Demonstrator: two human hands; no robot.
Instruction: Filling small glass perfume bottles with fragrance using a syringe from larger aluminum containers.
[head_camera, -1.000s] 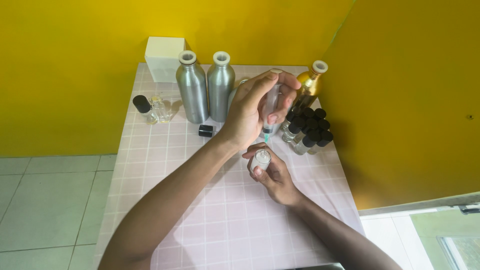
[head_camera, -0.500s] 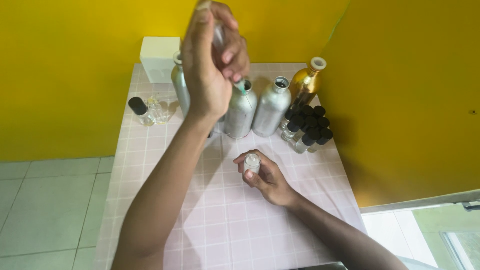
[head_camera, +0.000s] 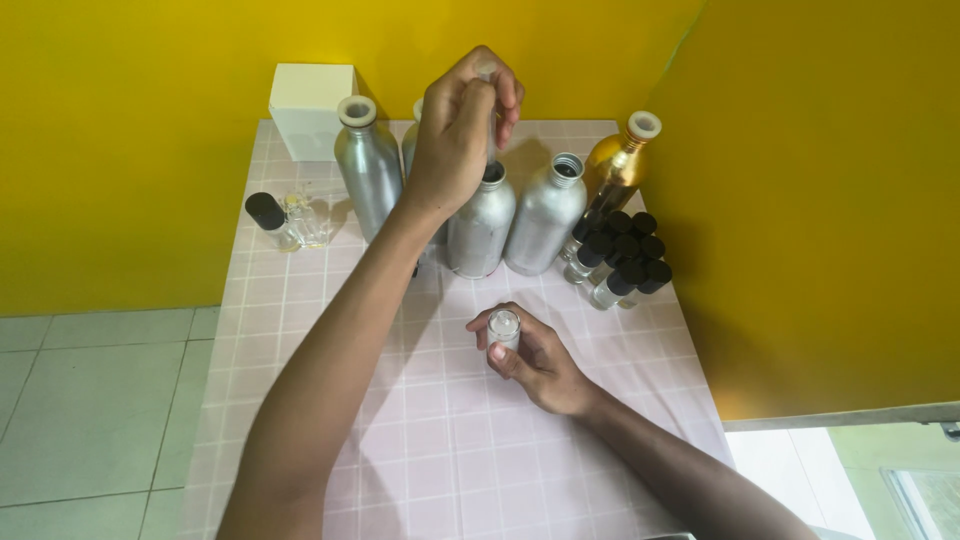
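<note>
- Yellow walls surround my pink checked tabletop (head_camera: 330, 440).
- My left hand (head_camera: 455, 135) pinches a thin clear dropper tube (head_camera: 490, 120) shut between its fingers, tip at the mouth of an open silver aluminium bottle (head_camera: 480, 225).
- My right hand (head_camera: 535, 360) curls closed around a small clear glass vial (head_camera: 503, 330), upright on the table, near the black-capped vials (head_camera: 620, 260).

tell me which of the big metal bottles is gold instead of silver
The gold bottle, far right of the row beside the black-capped vials. The other big bottles, like the silver bottle at left, are plain silver.
</note>
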